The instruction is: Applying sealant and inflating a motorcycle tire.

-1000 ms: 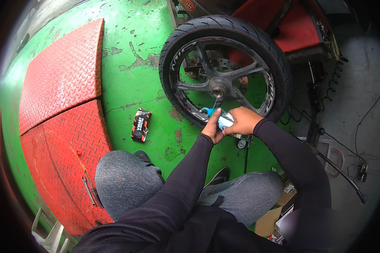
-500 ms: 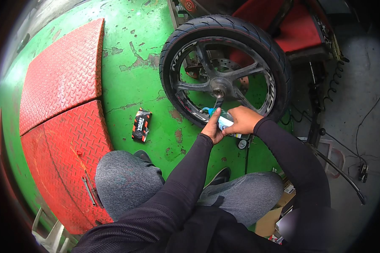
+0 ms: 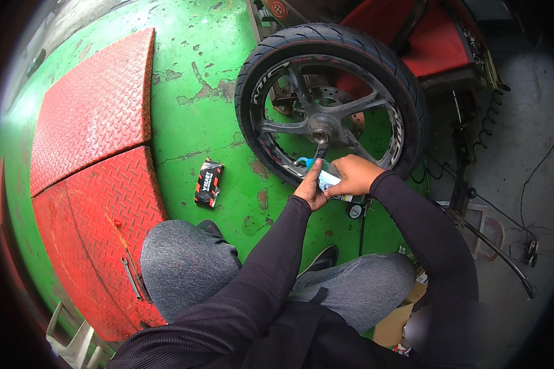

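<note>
Both hands hold a small bottle (image 3: 328, 180) with a pale label and a bright blue top, tilted over the lower rim of a wheel. My left hand (image 3: 311, 187) is closed round its left side, thumb pointing up along it. From the other side, the fingers of my right hand (image 3: 354, 176) grip it, hiding part of the body. Just beyond stands the motorcycle wheel (image 3: 301, 127), with a black tyre, dark spokes and a brake disc behind. A round pressure gauge (image 3: 354, 211) is below my right hand.
A black and orange packet (image 3: 209, 183) lies on the green floor (image 3: 191, 132). To the left are red tread-plate ramps (image 3: 92, 101) with a wrench (image 3: 130, 278) on one. Red equipment (image 3: 437, 40) stands behind the wheel; a black hose (image 3: 495, 253) and cables run at right.
The view has shifted very slightly. Both hands stay on the bottle in nearly the same position, and the wheel has not visibly moved.
</note>
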Action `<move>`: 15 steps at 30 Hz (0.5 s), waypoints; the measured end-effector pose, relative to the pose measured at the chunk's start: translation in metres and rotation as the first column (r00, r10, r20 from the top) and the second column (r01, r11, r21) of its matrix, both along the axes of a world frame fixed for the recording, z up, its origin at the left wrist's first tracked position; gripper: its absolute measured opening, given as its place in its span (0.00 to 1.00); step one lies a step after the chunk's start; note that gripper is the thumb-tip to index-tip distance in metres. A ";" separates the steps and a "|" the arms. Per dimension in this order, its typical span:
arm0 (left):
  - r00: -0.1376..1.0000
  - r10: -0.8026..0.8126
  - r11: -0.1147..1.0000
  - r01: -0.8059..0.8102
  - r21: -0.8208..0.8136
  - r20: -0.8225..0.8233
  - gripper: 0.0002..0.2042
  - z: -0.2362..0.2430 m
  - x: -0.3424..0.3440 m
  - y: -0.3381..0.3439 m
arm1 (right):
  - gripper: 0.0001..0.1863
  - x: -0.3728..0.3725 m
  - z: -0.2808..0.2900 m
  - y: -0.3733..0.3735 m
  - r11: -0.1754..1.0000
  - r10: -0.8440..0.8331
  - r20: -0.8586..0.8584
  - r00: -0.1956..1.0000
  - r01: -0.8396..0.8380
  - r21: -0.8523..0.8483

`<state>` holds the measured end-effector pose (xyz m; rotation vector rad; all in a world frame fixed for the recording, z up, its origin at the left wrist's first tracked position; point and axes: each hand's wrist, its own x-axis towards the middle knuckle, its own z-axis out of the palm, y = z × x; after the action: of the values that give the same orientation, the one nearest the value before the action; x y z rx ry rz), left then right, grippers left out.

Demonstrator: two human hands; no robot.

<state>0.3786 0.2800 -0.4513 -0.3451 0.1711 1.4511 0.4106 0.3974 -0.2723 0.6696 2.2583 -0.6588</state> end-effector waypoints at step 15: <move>0.987 0.013 0.993 -0.032 -0.117 -0.161 0.29 0.001 0.006 0.011 | 0.40 0.005 -0.011 -0.059 0.852 0.075 0.025 0.997 -0.077 0.517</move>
<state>0.3848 0.2912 -0.4504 -0.3288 0.3857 1.4946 0.4156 0.3381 -0.2830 0.8236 2.4592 0.0097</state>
